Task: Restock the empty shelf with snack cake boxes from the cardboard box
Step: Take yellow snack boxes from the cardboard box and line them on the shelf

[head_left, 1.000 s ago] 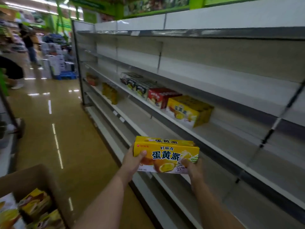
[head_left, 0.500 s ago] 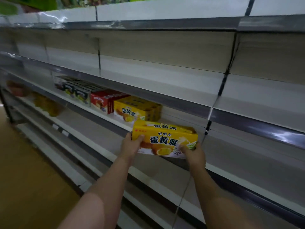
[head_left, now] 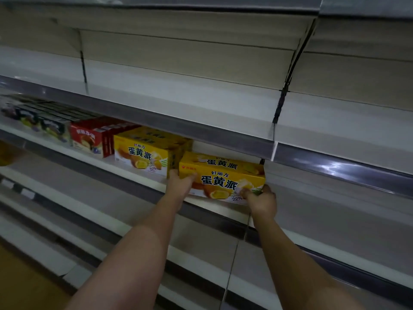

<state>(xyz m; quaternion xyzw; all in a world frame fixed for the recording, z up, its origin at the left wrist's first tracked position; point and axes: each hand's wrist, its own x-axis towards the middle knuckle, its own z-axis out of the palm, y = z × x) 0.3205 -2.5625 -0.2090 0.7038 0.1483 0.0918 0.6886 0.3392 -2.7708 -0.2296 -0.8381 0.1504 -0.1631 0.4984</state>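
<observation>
Most of the shelf (head_left: 143,175) looks bare, so much restocking remains. A short row of boxes (head_left: 138,153) stands there; the left hand (head_left: 180,183) and right hand (head_left: 261,199) set another yellow box (head_left: 223,175) beside it, fingers (head_left: 245,193) curled round its ends.

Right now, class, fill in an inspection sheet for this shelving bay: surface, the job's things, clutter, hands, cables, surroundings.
Surface: shelf, pale, its front edge bare beneath the held box; open space to the right.
Job's things: held yellow box, at the shelf's front edge beside the shelved yellow box; whether they touch is unclear.
Clutter: red boxes and dark boxes further left on the same shelf.
Hands: left hand grips the held box's left end; right hand grips its lower right corner.
Cables: nothing seen.
Surroundings: upper shelf bare; lower shelves mostly bare; cardboard box not in view.
</observation>
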